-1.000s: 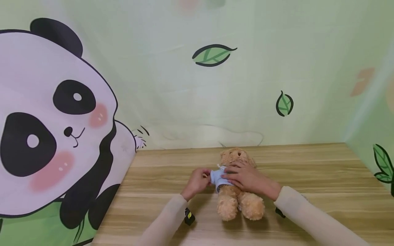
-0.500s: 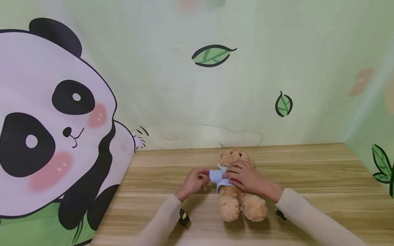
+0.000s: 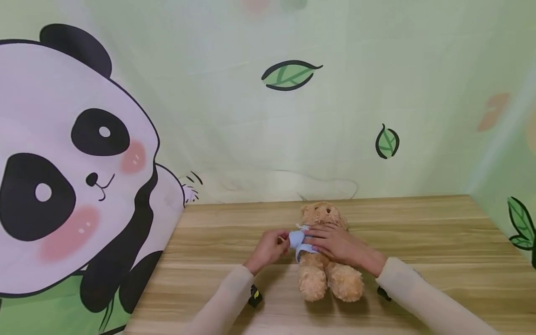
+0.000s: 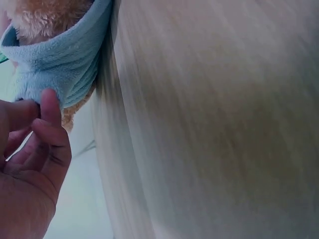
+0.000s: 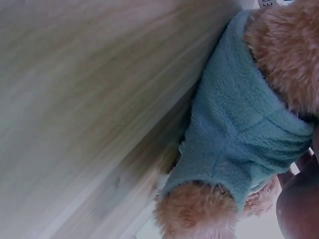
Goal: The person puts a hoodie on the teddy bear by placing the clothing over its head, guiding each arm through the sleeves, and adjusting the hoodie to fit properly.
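A tan plush teddy bear (image 3: 313, 281) lies on its back on the table, dressed in a light blue shirt (image 3: 298, 238). My left hand (image 3: 268, 249) pinches the end of the shirt's sleeve, on the left side of the bear. Thumb and forefinger meet at the blue cloth (image 4: 62, 59) in the left wrist view. Across the bear's chest rests my right hand (image 3: 340, 244), its fingers extended over the shirt and hiding part of it. In the right wrist view, the shirt (image 5: 224, 124) covers the bear's trunk, and only part of the right hand (image 5: 298, 206) shows.
The wood-grain table (image 3: 222, 218) meets a green backdrop (image 3: 234, 130) printed with a panda and leaves. Small black devices (image 3: 255, 296) sit at both wrists. A white label (image 5: 267, 4) shows near the bear in the right wrist view.
My left hand moved left with the sleeve stretched out, then back right, and the sleeve now looks bunched. The bear's legs shifted slightly right. My right hand stays on the chest.
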A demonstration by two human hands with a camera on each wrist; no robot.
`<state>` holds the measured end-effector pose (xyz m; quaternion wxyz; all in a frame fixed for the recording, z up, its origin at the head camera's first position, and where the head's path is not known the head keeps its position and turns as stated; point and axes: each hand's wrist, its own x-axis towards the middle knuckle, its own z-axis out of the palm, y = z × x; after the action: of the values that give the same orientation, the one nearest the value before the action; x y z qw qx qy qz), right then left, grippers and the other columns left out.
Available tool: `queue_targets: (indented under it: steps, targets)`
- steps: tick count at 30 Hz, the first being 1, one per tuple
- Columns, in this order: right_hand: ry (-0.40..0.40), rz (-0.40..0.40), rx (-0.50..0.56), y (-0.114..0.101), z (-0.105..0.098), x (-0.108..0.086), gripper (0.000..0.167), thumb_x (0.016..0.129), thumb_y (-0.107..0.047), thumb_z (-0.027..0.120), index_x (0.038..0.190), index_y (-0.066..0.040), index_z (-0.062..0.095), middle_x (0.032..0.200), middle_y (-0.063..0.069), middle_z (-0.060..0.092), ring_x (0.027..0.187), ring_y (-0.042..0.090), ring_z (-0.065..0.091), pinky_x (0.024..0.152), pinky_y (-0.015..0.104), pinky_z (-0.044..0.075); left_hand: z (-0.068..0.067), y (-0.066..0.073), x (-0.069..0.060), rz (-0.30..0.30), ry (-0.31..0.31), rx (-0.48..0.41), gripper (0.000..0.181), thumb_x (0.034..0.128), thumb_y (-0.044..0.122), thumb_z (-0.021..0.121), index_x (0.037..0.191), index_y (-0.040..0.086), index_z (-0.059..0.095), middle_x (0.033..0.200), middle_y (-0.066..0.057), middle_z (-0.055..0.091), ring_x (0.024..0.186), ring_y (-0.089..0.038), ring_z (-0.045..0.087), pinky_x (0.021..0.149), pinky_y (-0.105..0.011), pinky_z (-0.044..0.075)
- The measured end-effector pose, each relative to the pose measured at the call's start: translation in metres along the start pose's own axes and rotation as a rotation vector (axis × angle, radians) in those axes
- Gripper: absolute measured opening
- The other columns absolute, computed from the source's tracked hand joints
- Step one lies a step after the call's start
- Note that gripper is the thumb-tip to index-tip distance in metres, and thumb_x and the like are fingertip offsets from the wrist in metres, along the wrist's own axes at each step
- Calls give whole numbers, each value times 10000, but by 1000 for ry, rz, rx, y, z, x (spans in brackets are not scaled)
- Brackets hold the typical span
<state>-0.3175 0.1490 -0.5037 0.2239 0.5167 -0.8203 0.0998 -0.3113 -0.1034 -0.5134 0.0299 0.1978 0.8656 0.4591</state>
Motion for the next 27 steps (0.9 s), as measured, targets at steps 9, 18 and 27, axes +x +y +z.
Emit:
queue_targets:
  steps: [9,18,27]
  targets:
    - [-86,40,80,-2,-7,7,245,971,-236,594,1179,-140,680,1237,35,682,1222,280,593,1024,498,450,-6,-6,1,-65,-47,-42,120,978,-15,516,1035,-46,617,997,-193,643,683,-223,680,515,-184,464]
    - [-47,98,218,-1,-11,9,214,958,-238,620,1147,-158,683,1117,22,705,1045,202,660,915,418,521,-13,1,1,-77,-229,-119,213,962,66,563,1136,-37,632,1033,-195,678,827,-335,718,643,-367,582]
    - [135,-2,98,1,4,3,336,870,-168,709,1198,-93,697,1163,152,681,1057,319,647,880,475,523,-10,4,0,-74,-212,-162,221,978,28,535,1178,-15,618,1054,-234,664,829,-380,702,608,-418,569]
